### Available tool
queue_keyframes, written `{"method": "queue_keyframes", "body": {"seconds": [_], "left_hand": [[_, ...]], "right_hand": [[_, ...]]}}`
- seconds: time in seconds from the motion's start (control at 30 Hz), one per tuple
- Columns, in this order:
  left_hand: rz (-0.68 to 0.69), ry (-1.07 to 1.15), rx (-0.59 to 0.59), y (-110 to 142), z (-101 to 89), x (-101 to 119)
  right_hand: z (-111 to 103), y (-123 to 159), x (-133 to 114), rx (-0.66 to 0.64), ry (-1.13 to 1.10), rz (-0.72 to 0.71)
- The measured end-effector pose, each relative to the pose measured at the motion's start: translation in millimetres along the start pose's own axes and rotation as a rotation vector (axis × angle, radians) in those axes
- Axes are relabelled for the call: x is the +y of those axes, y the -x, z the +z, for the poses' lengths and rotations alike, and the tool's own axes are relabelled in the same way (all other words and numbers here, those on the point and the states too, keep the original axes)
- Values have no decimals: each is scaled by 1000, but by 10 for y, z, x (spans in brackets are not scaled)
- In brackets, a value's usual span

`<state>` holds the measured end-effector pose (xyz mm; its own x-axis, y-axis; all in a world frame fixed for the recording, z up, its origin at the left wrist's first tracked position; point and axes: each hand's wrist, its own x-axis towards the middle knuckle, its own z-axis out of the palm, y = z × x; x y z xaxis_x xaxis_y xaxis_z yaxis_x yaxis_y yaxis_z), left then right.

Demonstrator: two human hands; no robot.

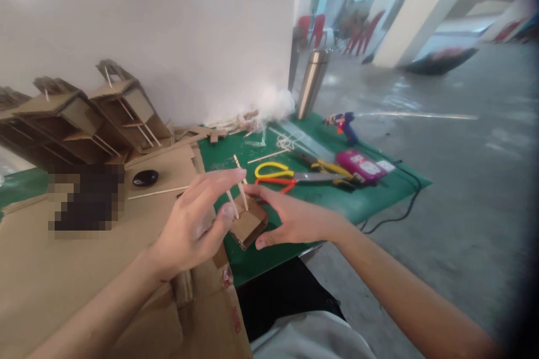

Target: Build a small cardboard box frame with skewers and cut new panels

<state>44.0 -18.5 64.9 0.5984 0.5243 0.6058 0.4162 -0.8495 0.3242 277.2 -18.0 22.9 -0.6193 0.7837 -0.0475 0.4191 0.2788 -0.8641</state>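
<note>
A small brown cardboard box sits at the near edge of the green tabletop, with two thin wooden sticks standing up from its top. My right hand curves round the box from the right, thumb at the near side and fingers at the far side. My left hand is on the other side, thumb and index finger stretched apart beside the sticks. Its index fingertip reaches the upper part of a stick, and the thumb is close to the lower part. Contact at the thumb cannot be made out.
Scissors with yellow and red handles lie just beyond the box, near pliers and a pink box. A glue gun with a cord and a steel flask stand farther back. Cardboard structures are at left.
</note>
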Motion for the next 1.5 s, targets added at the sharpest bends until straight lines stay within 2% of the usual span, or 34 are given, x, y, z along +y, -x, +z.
{"method": "queue_keyframes", "body": {"seconds": [0.1,0.3,0.5,0.73,1.17,1.5], "left_hand": [[25,24,4,-28,-54,10],[69,-83,16,-37,-108,23],[4,-170,-23,-32,-169,52],[-49,-175,-62,-41,-261,88],[-62,-215,-89,-61,-286,71],[-70,-125,-84,-66,-251,93]], "right_hand": [[40,-64,35,42,-21,-14],[65,-121,26,127,-64,-51],[33,-79,-214,280,-179,-105],[43,-83,-437,427,-118,-160],[190,-130,-397,482,-125,-294],[304,-123,-415,604,-120,-286]]}}
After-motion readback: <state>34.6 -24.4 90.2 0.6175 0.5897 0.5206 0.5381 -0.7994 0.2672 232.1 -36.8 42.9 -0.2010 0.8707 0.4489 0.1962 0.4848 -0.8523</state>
